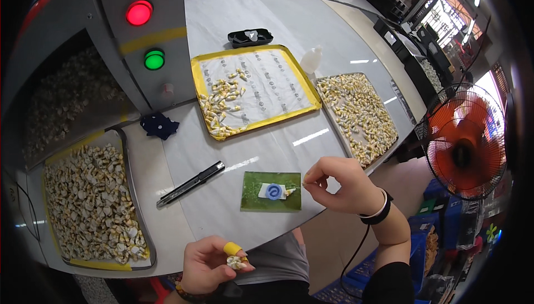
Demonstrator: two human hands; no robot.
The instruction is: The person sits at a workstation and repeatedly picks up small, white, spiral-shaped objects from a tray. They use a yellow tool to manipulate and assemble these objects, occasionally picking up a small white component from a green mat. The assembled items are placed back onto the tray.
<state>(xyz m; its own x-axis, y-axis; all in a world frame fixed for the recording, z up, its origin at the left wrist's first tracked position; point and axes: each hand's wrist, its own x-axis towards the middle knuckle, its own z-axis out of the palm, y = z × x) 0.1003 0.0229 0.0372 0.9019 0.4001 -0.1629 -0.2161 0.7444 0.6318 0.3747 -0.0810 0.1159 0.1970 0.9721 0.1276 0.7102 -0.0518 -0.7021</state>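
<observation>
My left hand (208,262), a yellow cover on one fingertip, pinches a small white-and-yellow piece (236,262) near the table's front edge. Just right of a green mat (253,201), my right hand (347,184) is closed in a pinch; what its fingertips hold, if anything, is too small to make out. On the mat lie a white card, a blue round piece with a spiral mark (273,191) and a small white-and-yellow cone-shaped piece (290,192). A band and a dark strap with a cord circle my right wrist.
A heaped tray (153,248) stands at left; a yellow-edged tray (308,95) and another tray (394,120) hold small pieces. A black pen-like tool (192,184), dark blue cloth (159,125) and white bottle (311,59) lie about. An orange fan (464,142) stands right.
</observation>
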